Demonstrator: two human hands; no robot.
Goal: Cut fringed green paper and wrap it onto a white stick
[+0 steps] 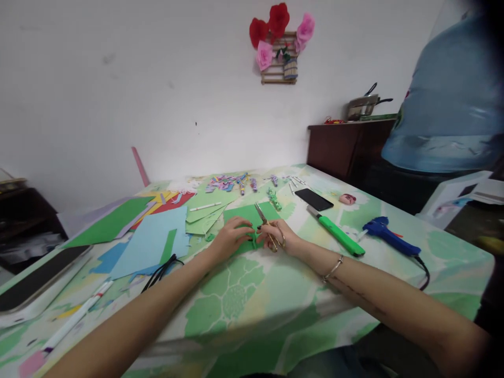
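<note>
Gold-handled scissors (260, 212) sit in my right hand (284, 237), their blades pointing up and away over a green sheet (240, 212). The fingers of my right hand are bent around the handles, and the thumb and fingertips reach toward a small green paper piece (254, 240). My left hand (231, 237) rests at the sheet's left side with its fingers curled over that same piece; the grip itself is partly hidden. Just beyond the sheet lies a small twisted green paper figure (274, 199).
Coloured paper sheets (147, 244) spread across the left. To the right lie a black phone (314, 199), a green utility knife (340, 234) and a blue glue gun (389, 236) with a cord. Paper scraps (224, 182) gather at the back. A large water bottle (449, 100) stands far right.
</note>
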